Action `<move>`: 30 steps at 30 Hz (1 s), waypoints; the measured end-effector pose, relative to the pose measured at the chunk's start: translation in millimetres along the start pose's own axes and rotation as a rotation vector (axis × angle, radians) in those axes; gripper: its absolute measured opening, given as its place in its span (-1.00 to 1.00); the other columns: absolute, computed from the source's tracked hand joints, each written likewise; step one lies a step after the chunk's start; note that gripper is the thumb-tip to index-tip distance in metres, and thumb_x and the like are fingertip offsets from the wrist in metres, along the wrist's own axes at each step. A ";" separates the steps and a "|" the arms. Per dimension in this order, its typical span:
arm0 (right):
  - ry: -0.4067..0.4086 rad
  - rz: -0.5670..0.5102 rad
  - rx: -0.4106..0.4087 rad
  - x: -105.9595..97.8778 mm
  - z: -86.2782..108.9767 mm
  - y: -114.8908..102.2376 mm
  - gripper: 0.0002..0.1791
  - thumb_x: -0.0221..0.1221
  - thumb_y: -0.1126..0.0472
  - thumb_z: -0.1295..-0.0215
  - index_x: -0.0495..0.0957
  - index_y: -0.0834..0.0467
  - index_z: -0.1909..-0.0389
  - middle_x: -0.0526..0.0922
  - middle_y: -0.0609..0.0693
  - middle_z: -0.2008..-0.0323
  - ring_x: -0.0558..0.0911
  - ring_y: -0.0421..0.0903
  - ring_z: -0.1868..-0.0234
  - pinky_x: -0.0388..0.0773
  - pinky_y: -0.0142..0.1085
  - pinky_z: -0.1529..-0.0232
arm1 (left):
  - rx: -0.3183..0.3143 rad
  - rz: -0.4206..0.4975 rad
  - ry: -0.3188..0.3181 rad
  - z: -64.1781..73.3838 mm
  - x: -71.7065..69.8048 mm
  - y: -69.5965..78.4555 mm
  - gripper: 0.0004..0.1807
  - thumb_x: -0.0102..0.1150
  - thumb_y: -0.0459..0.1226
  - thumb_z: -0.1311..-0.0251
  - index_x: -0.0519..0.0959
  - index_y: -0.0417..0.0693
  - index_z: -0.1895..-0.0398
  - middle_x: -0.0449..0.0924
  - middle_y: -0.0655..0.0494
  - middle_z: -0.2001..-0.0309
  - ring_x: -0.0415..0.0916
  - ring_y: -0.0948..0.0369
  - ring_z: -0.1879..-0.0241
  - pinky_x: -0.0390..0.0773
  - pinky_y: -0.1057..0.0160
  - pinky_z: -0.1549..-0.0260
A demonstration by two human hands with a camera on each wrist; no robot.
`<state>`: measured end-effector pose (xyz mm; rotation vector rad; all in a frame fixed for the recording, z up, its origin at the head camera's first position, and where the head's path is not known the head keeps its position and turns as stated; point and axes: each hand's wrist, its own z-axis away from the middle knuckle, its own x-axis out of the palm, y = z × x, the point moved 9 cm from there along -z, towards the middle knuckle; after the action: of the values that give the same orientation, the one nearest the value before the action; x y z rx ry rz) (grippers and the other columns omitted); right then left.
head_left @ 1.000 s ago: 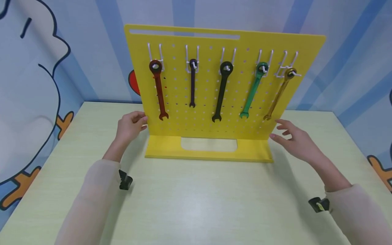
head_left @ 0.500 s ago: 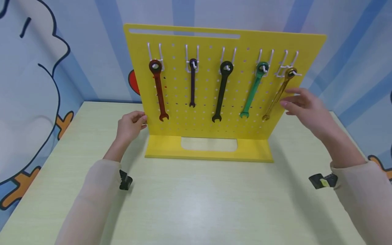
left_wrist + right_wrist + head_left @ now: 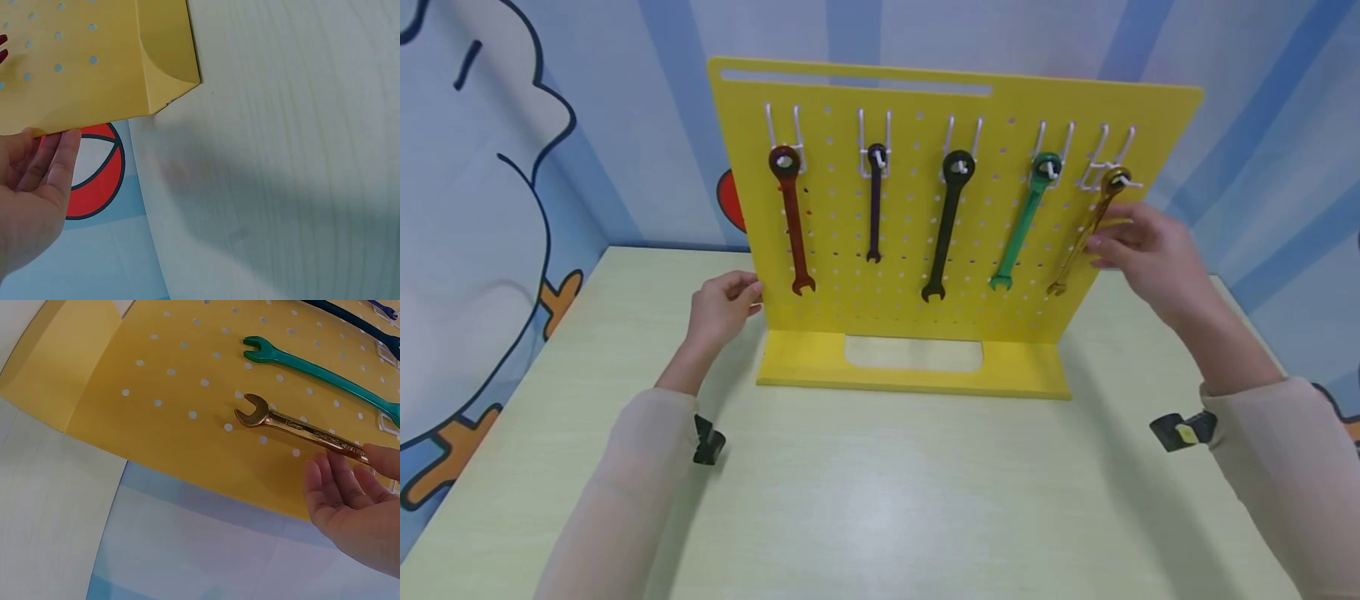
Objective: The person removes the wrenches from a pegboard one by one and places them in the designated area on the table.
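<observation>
A yellow pegboard [image 3: 850, 300] stands upright on its base, with several ratchet wrenches hanging from white hooks. My left hand [image 3: 718, 312] pinches the board's left edge; in the left wrist view, its fingertips [image 3: 72, 139] meet that edge. At the far right hangs a gold combination wrench [image 3: 1078, 246], its ring end still on the hook. My right hand [image 3: 1150, 254] holds this wrench by the shank between thumb and fingers, its open end [image 3: 253, 414] pointing down. Left of it hangs a green wrench [image 3: 1022, 225].
Further left on the board are a black wrench [image 3: 947, 225], a small dark purple wrench [image 3: 875, 208] and a red wrench [image 3: 793, 225]. The pale wooden table [image 3: 880, 483] extends in front. A blue striped backdrop [image 3: 925, 33] rises close behind the board.
My right hand has risen from beside the board's lower right edge to the gold wrench and now takes hold of its shank. The left hand stays at the left edge.
</observation>
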<state>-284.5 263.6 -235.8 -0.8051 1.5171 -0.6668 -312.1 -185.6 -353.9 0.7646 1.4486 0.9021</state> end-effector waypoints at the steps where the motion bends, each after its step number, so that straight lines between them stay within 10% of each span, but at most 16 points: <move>1: 0.006 0.000 -0.003 0.2 -0.5 0.0 -0.54 0.01 0.18 -0.34 0.24 0.28 -0.20 0.51 0.03 0.08 0.57 -0.36 0.28 0.55 -0.52 0.26 | 0.000 0.000 0.000 -0.3 0.2 -0.5 -0.68 -0.04 -0.27 -0.31 0.47 -0.34 0.00 0.53 -0.23 0.06 0.52 -0.01 0.08 0.57 0.19 0.16; 11: 0.033 -0.018 -0.065 1.1 3.1 -6.6 -0.75 0.04 0.25 -0.32 0.40 0.38 0.14 0.59 -0.19 0.26 0.60 -0.35 0.36 0.56 -0.52 0.31 | 0.007 -0.007 0.007 -0.8 1.4 -1.3 -0.69 -0.04 -0.27 -0.31 0.47 -0.32 0.00 0.54 -0.22 0.07 0.52 0.00 0.09 0.58 0.23 0.17; 30: -0.029 -0.132 -0.086 -1.6 15.1 -16.8 -0.73 0.07 0.23 -0.30 0.39 0.37 0.13 0.63 -0.11 0.27 0.63 -0.18 0.35 0.60 -0.42 0.31 | 0.021 -0.038 0.011 -0.3 0.8 -0.6 -0.69 -0.04 -0.26 -0.31 0.48 -0.32 0.03 0.55 -0.22 0.11 0.53 0.01 0.13 0.58 0.27 0.19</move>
<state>-267.7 255.6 -222.9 -0.9831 1.4837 -0.6878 -312.5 -185.1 -354.9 0.7467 1.4800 0.8646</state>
